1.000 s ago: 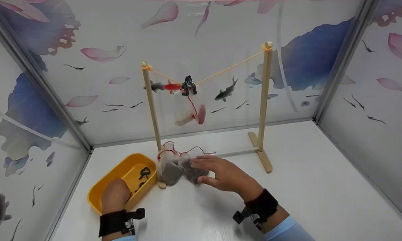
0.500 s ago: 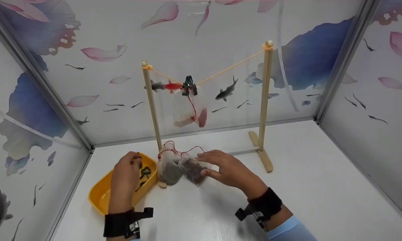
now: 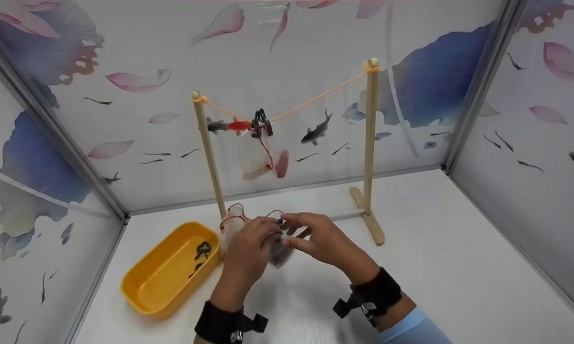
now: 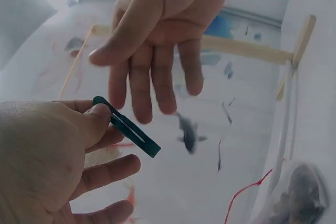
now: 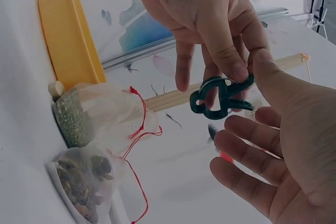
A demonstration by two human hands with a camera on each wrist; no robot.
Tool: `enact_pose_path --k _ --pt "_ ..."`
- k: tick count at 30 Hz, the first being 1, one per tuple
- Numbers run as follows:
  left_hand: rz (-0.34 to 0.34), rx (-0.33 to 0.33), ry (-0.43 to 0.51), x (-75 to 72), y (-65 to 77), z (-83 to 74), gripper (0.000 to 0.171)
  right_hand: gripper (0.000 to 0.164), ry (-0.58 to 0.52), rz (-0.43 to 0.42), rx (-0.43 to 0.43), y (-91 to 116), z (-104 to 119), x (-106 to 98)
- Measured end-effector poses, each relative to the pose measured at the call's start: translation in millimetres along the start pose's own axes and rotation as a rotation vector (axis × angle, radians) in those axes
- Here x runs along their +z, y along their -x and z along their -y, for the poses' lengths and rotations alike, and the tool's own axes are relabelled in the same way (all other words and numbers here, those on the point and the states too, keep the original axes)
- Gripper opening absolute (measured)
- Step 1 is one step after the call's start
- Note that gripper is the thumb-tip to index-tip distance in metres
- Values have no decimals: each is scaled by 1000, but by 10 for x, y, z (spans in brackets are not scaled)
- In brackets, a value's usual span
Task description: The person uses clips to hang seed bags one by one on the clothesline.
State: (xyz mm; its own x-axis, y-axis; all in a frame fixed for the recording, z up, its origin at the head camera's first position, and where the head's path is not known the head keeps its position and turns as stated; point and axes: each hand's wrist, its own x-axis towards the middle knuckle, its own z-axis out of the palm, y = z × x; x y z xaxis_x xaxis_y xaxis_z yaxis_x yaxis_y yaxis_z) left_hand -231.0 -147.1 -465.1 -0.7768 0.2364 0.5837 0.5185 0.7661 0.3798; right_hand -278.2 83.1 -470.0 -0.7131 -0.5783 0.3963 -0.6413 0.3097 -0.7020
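My left hand (image 3: pixel 249 246) pinches a dark green plastic clip (image 4: pixel 135 128) between thumb and forefinger, its other fingers spread. Facing it, my right hand (image 3: pixel 318 239) has loosely bent fingers, held apart from the clip in the left wrist view. Below the hands lies a sheer drawstring pouch of dark brown pieces (image 5: pixel 79 184). Beside it sits a second sheer pouch with green grains (image 5: pixel 73 121), partly hidden by my left hand in the head view. Red cords trail from both pouches.
A yellow tray (image 3: pixel 146 306) at the left holds several more clips (image 3: pixel 203 249). Behind the hands stands a frame with two wooden posts (image 3: pixel 370 143). From its sagging orange cord (image 3: pixel 320 99), green clips (image 3: pixel 261 123) hold a hanging sheer pouch (image 3: pixel 254 172).
My left hand has lifted a clip out of the yellow tray and brought it right, over the pouches, close to my right hand. The right hand has hardly moved.
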Motion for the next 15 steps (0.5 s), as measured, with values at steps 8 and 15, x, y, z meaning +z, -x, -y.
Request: enact_pose_path --k 8,15 --pt "-8 92 57 69 19 -72 6 44 -48 3 42 -18 -12 -38" --pt "34 -56 77 66 29 -14 22 34 -33 -37 37 -15 -45 -40"
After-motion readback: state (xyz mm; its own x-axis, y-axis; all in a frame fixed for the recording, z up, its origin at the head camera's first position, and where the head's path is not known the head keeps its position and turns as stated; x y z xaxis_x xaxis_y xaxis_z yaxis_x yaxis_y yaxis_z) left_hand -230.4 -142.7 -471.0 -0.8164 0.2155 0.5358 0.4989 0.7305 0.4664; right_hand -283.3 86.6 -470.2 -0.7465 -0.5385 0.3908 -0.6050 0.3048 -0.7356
